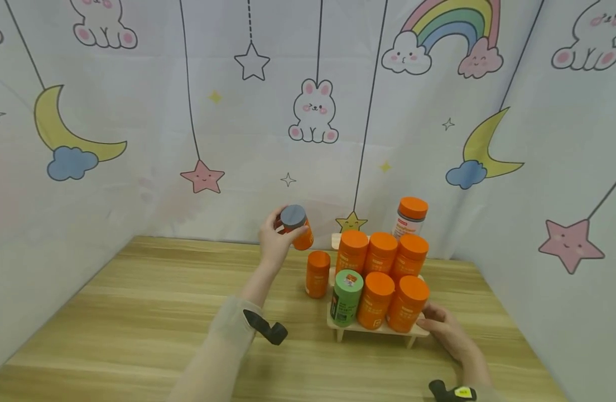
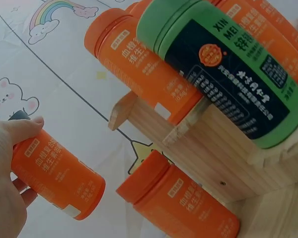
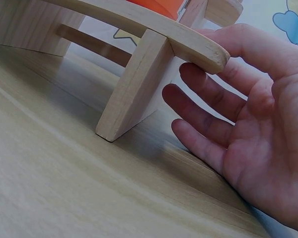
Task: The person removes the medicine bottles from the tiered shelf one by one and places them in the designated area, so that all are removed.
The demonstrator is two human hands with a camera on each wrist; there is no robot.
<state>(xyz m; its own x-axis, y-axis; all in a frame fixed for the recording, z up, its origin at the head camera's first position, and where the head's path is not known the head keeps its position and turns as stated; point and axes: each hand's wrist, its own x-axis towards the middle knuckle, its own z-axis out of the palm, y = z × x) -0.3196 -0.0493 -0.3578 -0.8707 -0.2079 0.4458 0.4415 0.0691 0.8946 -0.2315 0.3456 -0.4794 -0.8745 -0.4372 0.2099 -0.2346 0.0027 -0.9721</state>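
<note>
My left hand (image 1: 277,240) holds an orange supplement jar (image 2: 59,173) with a dark grey lid, thumb on one side and fingers round the other. It is tilted, raised left of a tiered wooden stand (image 1: 383,329). Below and right of it, an all-orange jar (image 1: 318,273) stands on the table beside the stand. A green jar (image 2: 228,74) sits at the left end of the lowest step. At the stand's right front end, my right hand (image 1: 451,332) grips the rounded shelf tip (image 3: 208,57), thumb above and fingers below.
Several orange jars (image 1: 375,301) fill the front and middle steps. One clear-bodied jar with an orange lid (image 1: 412,215) stands higher at the back right. Behind the wood-grain table (image 1: 137,312) hangs a white cartoon-printed curtain (image 1: 237,128).
</note>
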